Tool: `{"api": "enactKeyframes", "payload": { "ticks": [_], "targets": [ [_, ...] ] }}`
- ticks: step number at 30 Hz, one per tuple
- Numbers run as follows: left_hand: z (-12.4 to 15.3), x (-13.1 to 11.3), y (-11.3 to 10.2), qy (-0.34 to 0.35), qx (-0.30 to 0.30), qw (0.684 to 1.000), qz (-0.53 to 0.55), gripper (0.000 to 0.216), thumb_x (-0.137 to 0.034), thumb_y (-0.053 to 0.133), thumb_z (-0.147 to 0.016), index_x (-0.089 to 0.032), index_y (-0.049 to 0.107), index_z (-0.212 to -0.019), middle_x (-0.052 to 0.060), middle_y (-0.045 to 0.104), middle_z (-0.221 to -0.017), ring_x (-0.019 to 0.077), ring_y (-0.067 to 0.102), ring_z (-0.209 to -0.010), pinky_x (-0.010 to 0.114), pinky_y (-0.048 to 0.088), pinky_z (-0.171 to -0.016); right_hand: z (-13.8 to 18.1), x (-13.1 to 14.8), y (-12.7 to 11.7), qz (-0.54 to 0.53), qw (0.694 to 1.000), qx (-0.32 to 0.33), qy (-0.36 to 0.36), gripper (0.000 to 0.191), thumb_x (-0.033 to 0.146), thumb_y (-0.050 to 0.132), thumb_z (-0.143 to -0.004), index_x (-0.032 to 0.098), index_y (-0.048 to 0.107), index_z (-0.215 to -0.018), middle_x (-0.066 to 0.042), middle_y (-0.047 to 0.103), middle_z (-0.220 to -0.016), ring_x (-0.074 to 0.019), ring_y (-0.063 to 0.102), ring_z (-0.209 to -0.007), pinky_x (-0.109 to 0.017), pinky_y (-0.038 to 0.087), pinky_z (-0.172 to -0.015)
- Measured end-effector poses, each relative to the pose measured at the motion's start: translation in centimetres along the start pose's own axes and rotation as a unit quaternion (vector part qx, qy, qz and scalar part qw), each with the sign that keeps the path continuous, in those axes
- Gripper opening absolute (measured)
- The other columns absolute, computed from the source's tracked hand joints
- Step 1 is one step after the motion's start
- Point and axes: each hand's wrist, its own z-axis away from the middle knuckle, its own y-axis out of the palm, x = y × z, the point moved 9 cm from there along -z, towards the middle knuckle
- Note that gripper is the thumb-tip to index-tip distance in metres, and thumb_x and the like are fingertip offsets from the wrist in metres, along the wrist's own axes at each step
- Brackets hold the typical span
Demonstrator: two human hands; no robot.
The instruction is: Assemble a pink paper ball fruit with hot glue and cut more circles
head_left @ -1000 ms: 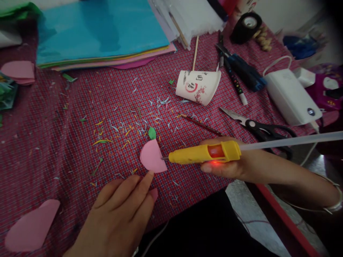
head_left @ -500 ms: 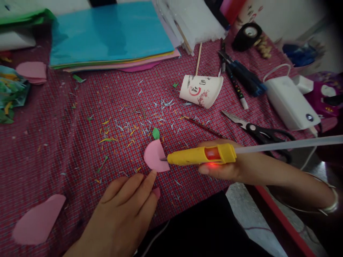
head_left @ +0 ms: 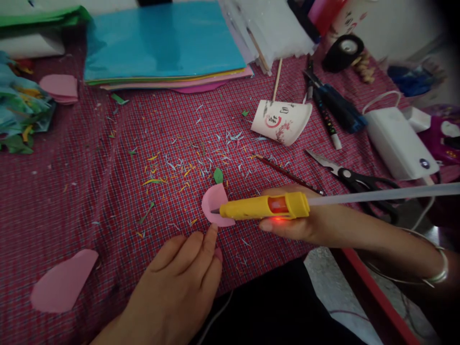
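My right hand is closed round a yellow glue gun, with a red light glowing on it and a clear glue stick sticking out of its back. The gun's metal tip lies over a small pink paper petal. My left hand lies flat on the cloth, fingers stretched out, one fingertip at the petal's lower edge. A sliver of pink shows beside that hand, mostly covered. Just above the petal is a green paper scrap.
Thin paper clippings litter the checked tablecloth. Scissors, a thin brush and a tipped paper cup lie to the right. Coloured sheets are stacked behind. More pink pieces lie left. A white box stands far right.
The glue gun's tip has moved left, further over the pink petal. The petal's surface now looks more curved. The whole view has shifted slightly, and my left hand stays at the petal's edge.
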Motion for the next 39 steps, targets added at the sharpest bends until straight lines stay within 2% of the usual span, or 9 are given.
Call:
{"api": "enactKeyframes", "payload": {
  "ticks": [7, 12, 14, 17, 22, 26, 33, 36, 39],
  "targets": [
    [-0.4, 0.0, -0.1, 0.000, 0.010, 1.000, 0.000, 0.047, -0.012, 0.027, -0.094, -0.019, 0.072, -0.086, 0.007, 0.074, -0.111, 0.0205, 0.056, -0.097, 0.035, 0.035, -0.083, 0.9, -0.3, -0.3, -0.031, 0.998, 0.047, 0.019, 0.023, 0.037, 0.065, -0.083, 0.017, 0.056, -0.075, 0.004, 0.052, -0.064, -0.0092, 0.047, -0.054, -0.021, 0.037, -0.049],
    [-0.8, 0.2, -0.6, 0.002, 0.014, 1.000, -0.002, 0.042, -0.009, 0.033, -0.089, -0.021, 0.072, -0.082, 0.005, 0.075, -0.107, 0.0193, 0.058, -0.091, 0.033, 0.037, -0.081, 0.6, -0.9, -1.0, -0.068, 0.996, -0.013, 0.056, 0.022, 0.037, 0.065, -0.082, 0.016, 0.061, -0.088, -0.002, 0.064, -0.077, -0.0132, 0.058, -0.065, -0.023, 0.045, -0.059],
    [-0.8, 0.2, -0.6, 0.002, 0.014, 1.000, 0.005, 0.041, -0.010, 0.033, -0.089, -0.020, 0.072, -0.081, 0.006, 0.075, -0.107, 0.0199, 0.058, -0.091, 0.033, 0.037, -0.081, 0.2, -0.9, -1.2, -0.042, 0.997, -0.040, 0.055, 0.021, 0.037, 0.064, -0.082, 0.017, 0.062, -0.088, -0.003, 0.068, -0.082, -0.0152, 0.061, -0.069, -0.025, 0.046, -0.061],
    [-0.7, 0.3, -0.5, -0.001, 0.013, 1.000, 0.014, 0.040, -0.010, 0.034, -0.089, -0.021, 0.071, -0.081, 0.006, 0.075, -0.107, 0.0200, 0.058, -0.092, 0.034, 0.036, -0.082, 0.0, -0.3, -1.4, 0.027, 0.997, -0.063, 0.029, 0.020, 0.040, 0.064, -0.081, 0.020, 0.062, -0.081, -0.001, 0.065, -0.074, -0.0154, 0.059, -0.064, -0.027, 0.044, -0.059],
    [-0.7, 0.4, -0.7, 0.002, 0.005, 1.000, 0.017, 0.039, -0.012, 0.035, -0.091, -0.021, 0.071, -0.079, 0.005, 0.075, -0.104, 0.0190, 0.059, -0.091, 0.032, 0.037, -0.082, 0.4, -0.4, -0.5, 0.081, 0.997, -0.003, 0.000, 0.023, 0.043, 0.065, -0.082, 0.021, 0.060, -0.075, 0.002, 0.059, -0.066, -0.0128, 0.053, -0.056, -0.026, 0.040, -0.054],
    [-0.8, 0.4, -0.6, 0.000, 0.011, 1.000, 0.003, 0.041, -0.011, 0.034, -0.092, -0.023, 0.072, -0.081, 0.002, 0.075, -0.106, 0.0182, 0.057, -0.092, 0.032, 0.037, -0.081, 0.4, -0.4, -1.0, 0.093, 0.994, -0.053, -0.017, 0.024, 0.044, 0.066, -0.080, 0.021, 0.060, -0.078, 0.003, 0.058, -0.066, -0.0119, 0.052, -0.056, -0.026, 0.038, -0.054],
    [-0.7, 0.4, -0.6, -0.004, 0.001, 1.000, 0.011, 0.039, -0.011, 0.036, -0.092, -0.021, 0.071, -0.080, 0.004, 0.074, -0.105, 0.0188, 0.056, -0.093, 0.032, 0.037, -0.083, -0.3, 0.0, 0.0, 0.095, 0.995, -0.008, -0.012, 0.029, 0.046, 0.064, -0.081, 0.020, 0.056, -0.074, 0.003, 0.056, -0.064, -0.0114, 0.049, -0.054, -0.025, 0.032, -0.051],
    [-0.4, 0.4, -0.3, -0.002, 0.007, 1.000, 0.011, 0.036, -0.011, 0.036, -0.091, -0.020, 0.070, -0.084, 0.005, 0.073, -0.110, 0.0195, 0.055, -0.095, 0.034, 0.038, -0.083, 0.6, -0.5, -0.1, 0.080, 0.996, 0.031, 0.006, 0.029, 0.045, 0.062, -0.083, 0.020, 0.051, -0.072, 0.005, 0.052, -0.062, -0.0104, 0.046, -0.052, -0.025, 0.031, -0.049],
    [-0.2, 0.3, -0.1, 0.006, 0.003, 1.000, 0.011, 0.035, -0.010, 0.037, -0.091, -0.020, 0.070, -0.087, 0.006, 0.072, -0.114, 0.0212, 0.055, -0.097, 0.036, 0.038, -0.082, 1.7, -1.2, -0.8, 0.074, 0.996, 0.028, 0.048, 0.030, 0.044, 0.062, -0.083, 0.021, 0.048, -0.070, 0.005, 0.049, -0.060, -0.0106, 0.045, -0.052, -0.025, 0.029, -0.049]
  ]
}}
